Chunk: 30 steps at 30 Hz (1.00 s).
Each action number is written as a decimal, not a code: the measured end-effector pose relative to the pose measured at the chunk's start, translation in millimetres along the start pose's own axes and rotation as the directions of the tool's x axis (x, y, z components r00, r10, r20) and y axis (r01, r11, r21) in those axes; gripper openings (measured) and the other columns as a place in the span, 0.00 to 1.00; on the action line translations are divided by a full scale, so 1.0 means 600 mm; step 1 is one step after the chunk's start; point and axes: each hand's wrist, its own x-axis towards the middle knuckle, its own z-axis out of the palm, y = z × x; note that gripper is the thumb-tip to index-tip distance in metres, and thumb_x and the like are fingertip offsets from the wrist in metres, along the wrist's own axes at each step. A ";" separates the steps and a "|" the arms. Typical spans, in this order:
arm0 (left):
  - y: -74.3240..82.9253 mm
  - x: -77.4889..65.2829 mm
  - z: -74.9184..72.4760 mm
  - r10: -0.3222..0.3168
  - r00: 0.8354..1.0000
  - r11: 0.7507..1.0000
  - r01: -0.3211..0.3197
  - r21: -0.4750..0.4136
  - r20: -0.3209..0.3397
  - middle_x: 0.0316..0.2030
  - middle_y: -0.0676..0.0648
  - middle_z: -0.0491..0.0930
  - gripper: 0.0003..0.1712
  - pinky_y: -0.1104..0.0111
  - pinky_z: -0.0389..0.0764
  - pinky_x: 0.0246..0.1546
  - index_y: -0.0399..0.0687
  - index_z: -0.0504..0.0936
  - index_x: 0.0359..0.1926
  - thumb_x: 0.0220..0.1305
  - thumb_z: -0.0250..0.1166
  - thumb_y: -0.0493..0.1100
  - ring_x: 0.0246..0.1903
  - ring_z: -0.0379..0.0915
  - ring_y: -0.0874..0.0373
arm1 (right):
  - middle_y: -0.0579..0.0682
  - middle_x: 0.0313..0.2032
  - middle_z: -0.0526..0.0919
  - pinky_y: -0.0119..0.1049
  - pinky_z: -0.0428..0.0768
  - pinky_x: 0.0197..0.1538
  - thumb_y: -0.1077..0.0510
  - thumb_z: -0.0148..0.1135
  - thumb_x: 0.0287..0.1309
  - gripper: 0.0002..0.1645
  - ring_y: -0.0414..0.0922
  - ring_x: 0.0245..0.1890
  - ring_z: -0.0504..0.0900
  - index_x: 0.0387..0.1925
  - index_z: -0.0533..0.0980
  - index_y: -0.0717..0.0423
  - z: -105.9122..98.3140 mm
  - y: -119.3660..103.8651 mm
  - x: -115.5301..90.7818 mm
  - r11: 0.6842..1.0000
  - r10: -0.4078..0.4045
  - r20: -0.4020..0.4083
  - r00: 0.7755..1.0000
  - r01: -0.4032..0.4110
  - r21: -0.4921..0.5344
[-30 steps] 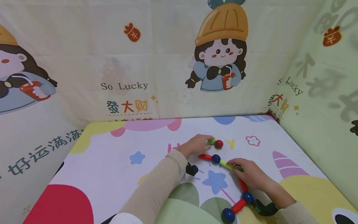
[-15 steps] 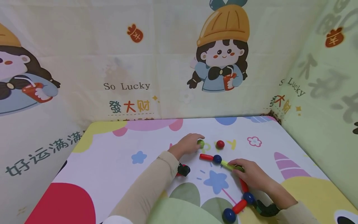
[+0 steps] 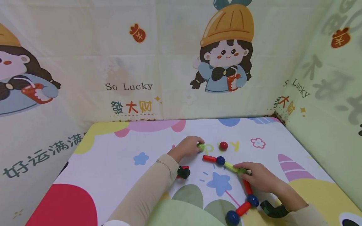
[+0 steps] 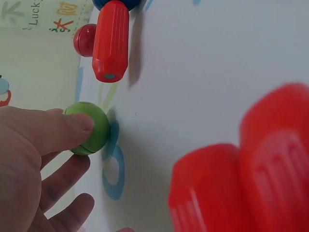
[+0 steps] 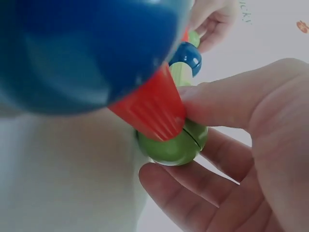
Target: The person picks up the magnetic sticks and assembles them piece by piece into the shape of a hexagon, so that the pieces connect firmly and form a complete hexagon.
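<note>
My left hand [image 3: 185, 147] pinches a loose green ball [image 4: 87, 128] between thumb and fingers, near the free end of a chain of rods and balls. That end is a red rod [image 3: 210, 159], followed by a blue ball [image 3: 220, 161] and a light green rod [image 3: 231, 167]. At the chain's bend, my right hand [image 3: 261, 177] grips a green ball [image 5: 169, 150], thumb on top and fingers beneath. From there a red rod [image 3: 247, 187], a blue ball [image 3: 252, 200], another red rod [image 3: 243, 208] and a large-looking blue ball [image 3: 233, 217] run toward me.
A red ball [image 3: 223, 146] lies alone behind the chain. Two red rods [image 4: 207, 188] lie by my left wrist, partly hidden in the head view by a black wrist device [image 3: 183, 172]. Printed cloth walls [image 3: 175, 103] stand behind and beside the patterned tabletop [image 3: 113, 163].
My left hand has drawn the green ball leftward, away from the red ball it was beside, and slightly toward me. My right hand keeps its hold on the chain with little movement.
</note>
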 end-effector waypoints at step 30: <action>0.008 -0.023 0.003 0.012 0.999 1.000 -0.011 -0.014 0.031 0.52 0.50 0.80 0.18 0.66 0.72 0.60 0.47 0.82 0.57 0.67 0.66 0.38 0.52 0.72 0.56 | 0.46 0.39 0.82 0.33 0.80 0.38 0.48 0.75 0.53 0.33 0.43 0.36 0.78 0.57 0.78 0.61 0.011 -0.013 -0.014 0.986 0.148 0.033 0.988 -0.150 0.073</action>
